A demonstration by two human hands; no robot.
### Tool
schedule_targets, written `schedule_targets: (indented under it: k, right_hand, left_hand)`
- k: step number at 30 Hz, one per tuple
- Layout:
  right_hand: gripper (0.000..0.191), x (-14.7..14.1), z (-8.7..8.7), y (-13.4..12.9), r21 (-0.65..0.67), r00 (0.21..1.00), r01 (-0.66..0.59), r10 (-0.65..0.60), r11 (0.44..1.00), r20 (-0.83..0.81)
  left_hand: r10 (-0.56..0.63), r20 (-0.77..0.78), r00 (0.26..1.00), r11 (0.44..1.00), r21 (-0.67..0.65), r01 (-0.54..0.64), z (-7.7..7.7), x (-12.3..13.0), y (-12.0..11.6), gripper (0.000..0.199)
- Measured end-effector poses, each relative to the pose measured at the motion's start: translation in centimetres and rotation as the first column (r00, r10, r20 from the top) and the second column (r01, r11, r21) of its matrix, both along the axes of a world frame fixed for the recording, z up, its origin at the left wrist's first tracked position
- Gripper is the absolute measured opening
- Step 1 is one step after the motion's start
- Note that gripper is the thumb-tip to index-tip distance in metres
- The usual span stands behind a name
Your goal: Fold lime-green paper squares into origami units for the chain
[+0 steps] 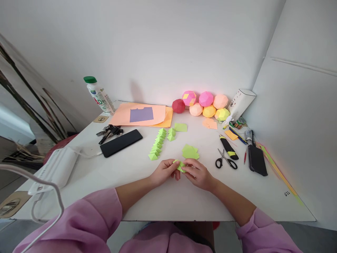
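A small piece of green paper (180,166), partly folded, is held between both hands above the front of the white table. My left hand (165,171) pinches its left side, and my right hand (198,174) grips the right side with thumb and fingers. Just beyond my right hand lies a loose pile of green paper pieces (190,151). A row of folded green units (158,143) runs away from me to the left, beside a shorter stack of them (171,134). Farther back is a flat green sheet (180,127).
Scissors (225,160), a cutter (229,147) and a phone (257,160) lie on the right. Colored paper balls (206,99) stand by the wall. At left are a black power bank (121,143), keys (110,132), a bottle (99,96) and orange sheets (122,114).
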State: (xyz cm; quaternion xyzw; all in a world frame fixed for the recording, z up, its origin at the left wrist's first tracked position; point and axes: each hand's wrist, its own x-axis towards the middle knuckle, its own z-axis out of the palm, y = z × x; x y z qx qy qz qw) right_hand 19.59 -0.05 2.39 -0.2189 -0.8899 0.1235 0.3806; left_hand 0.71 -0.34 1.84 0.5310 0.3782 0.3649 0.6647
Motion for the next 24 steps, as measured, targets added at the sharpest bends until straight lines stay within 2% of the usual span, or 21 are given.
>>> schedule_targets:
  k: [6, 11, 17, 21, 24]
  right_hand:
    - [0.022, -0.30, 0.17, -0.15, 0.084, 0.996, 0.065, -0.069, 0.994, 0.056]
    - [0.021, -0.63, 0.71, -0.25, 0.065, 0.995, 0.070, -0.074, 0.995, 0.061]
    - [0.022, -0.32, 0.26, -0.06, 0.189, 0.992, 0.062, -0.081, 0.980, 0.095]
    - [0.027, -0.19, 0.05, 0.02, 0.158, 0.980, 0.071, -0.098, 0.985, 0.173]
    - [0.028, -0.27, 0.14, -0.05, 0.097, 0.979, 0.093, -0.109, 0.991, 0.172]
  left_hand:
    - [-0.018, -0.021, 1.000, 1.000, -0.004, 0.018, -0.14, 0.03, 0.01, 0.040]
    - [-0.027, -0.023, 0.999, 1.000, -0.010, 0.027, -0.25, -0.07, 0.05, 0.038]
    - [-0.058, 0.003, 0.998, 0.998, -0.001, 0.058, -0.32, -0.03, 0.10, 0.036]
    - [-0.035, -0.023, 0.999, 0.999, 0.008, 0.035, -0.47, 0.19, 0.05, 0.036]
    - [0.001, -0.058, 0.998, 1.000, 0.016, 0.000, -0.39, 0.36, -0.06, 0.034]
